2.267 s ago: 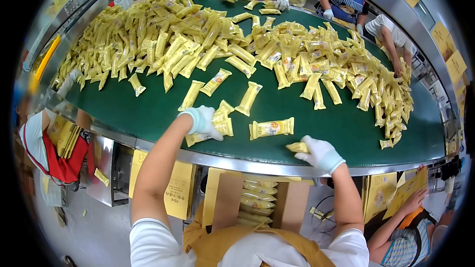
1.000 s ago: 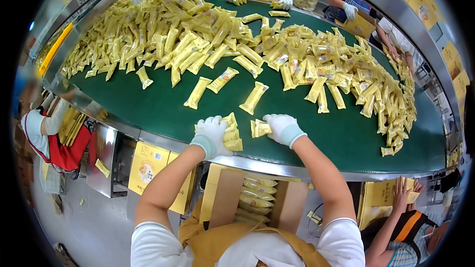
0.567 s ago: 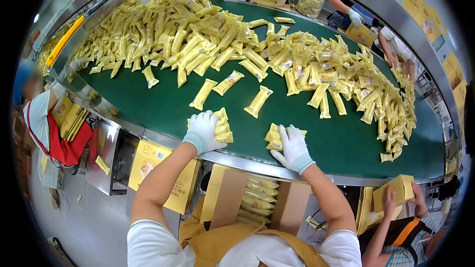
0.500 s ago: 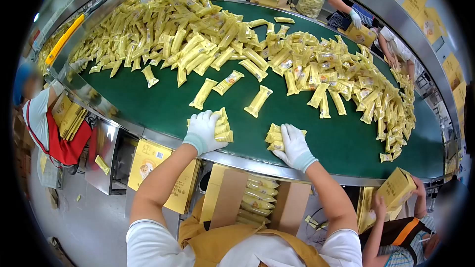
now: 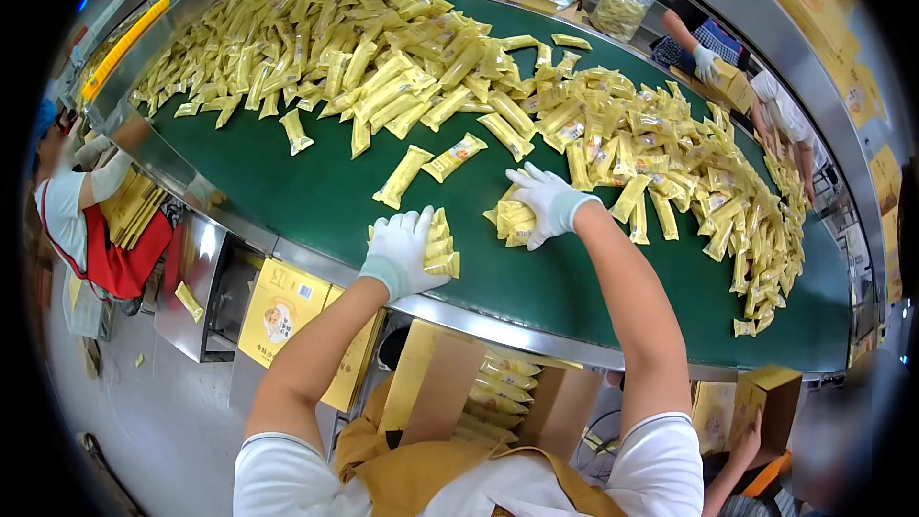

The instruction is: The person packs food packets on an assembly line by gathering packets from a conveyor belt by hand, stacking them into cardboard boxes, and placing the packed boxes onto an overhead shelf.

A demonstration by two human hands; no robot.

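Note:
On the green conveyor belt point(image 5: 316, 196), my left hand point(image 5: 402, 254), in a white glove, curls around a small row of yellow wrapped snack packets point(image 5: 441, 249) near the front edge. My right hand point(image 5: 549, 203), also gloved, lies over another small bunch of yellow packets point(image 5: 511, 220), its fingers bent over their far side and partly hiding them. Two loose packets rest just beyond my hands, one upright in view point(image 5: 402, 176) and one slanted point(image 5: 454, 157). Below the belt edge, an open carton point(image 5: 442, 385) holds rows of the same packets point(image 5: 502, 386).
A large heap of packets point(image 5: 316, 48) covers the belt's far left, and another heap point(image 5: 661, 153) spreads to the right. Flat yellow cartons point(image 5: 280, 311) lean below the belt at left. Co-workers stand around it; one at lower right handles a carton point(image 5: 766, 412).
My right hand has moved away from the belt's front edge, its bunch of packets shifting along to where a single packet lay. My left hand stays around its row.

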